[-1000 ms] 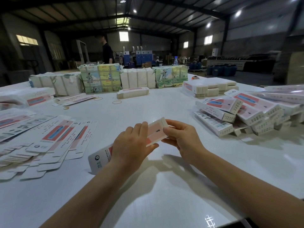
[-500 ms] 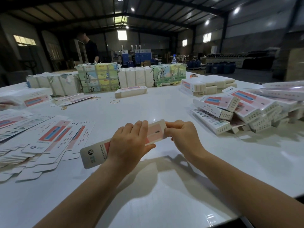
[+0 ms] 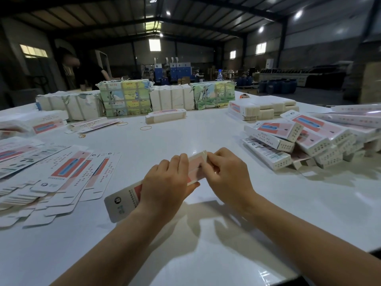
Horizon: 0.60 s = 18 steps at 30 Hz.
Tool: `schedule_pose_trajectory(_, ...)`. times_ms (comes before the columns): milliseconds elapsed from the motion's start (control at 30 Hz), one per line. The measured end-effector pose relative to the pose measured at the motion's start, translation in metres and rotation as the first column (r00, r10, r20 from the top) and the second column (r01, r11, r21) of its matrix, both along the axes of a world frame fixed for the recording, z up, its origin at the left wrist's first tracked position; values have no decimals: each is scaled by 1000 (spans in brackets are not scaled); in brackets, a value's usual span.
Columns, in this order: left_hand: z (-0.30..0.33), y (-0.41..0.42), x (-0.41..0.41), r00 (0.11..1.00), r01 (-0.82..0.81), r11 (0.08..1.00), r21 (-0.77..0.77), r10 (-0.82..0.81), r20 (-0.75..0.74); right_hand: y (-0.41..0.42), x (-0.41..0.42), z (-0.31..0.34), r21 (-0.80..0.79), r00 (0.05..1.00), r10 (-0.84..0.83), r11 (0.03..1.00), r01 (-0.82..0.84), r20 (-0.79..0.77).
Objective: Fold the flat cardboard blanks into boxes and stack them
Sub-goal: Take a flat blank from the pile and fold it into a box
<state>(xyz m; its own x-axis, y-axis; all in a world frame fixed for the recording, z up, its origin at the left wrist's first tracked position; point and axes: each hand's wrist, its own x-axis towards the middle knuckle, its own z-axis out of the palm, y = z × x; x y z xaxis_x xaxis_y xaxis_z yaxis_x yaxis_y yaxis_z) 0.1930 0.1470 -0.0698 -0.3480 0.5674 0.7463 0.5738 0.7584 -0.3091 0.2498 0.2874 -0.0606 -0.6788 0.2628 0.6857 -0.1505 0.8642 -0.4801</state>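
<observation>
A long white and pink cardboard blank (image 3: 123, 201) is held just above the white table (image 3: 206, 137), slanting from lower left to upper right. My left hand (image 3: 165, 182) wraps over its middle. My right hand (image 3: 226, 172) grips its far end, fingers pressing on the end flap. The blank's near end sticks out to the left with a round logo on it. Flat blanks (image 3: 68, 172) lie fanned out on the left. A pile of folded boxes (image 3: 299, 141) sits on the right.
Wrapped bundles (image 3: 125, 98) and white bundles (image 3: 171, 98) line the table's far side. A thin bundle of blanks (image 3: 165, 116) and rubber bands (image 3: 145, 127) lie mid-table. Another stack (image 3: 261, 108) is at far right. A person (image 3: 90, 73) stands behind the table.
Both hands have closed in on the blank's far end and the right hand now covers the flap. The blank has dropped lower and tilted. The person behind has moved left and bent over.
</observation>
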Motion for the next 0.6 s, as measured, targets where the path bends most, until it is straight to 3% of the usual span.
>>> schedule_pose_trajectory(267,-3,10,5,996,-93,996,-11,93,2,-1,-6,-5,77,995,-56,996,50,87)
schedule_pose_trajectory(367,-1,8,4,993,-95,995,10,94,78,3,-9,-4,-139,995,32,990,-18,96)
schedule_pose_trajectory(467,3,1,0,984,-34,999,27,29,176,8,-8,1,-409,990,135,906,-108,36)
schedule_pose_trajectory(533,6,-3,-3,981,35,999,17,-38,192,11,-5,1,-318,984,178,933,-172,-10)
schedule_pose_trajectory(600,8,-7,-6,981,95,995,-20,-91,171,13,-4,-1,-72,967,254,965,-253,12)
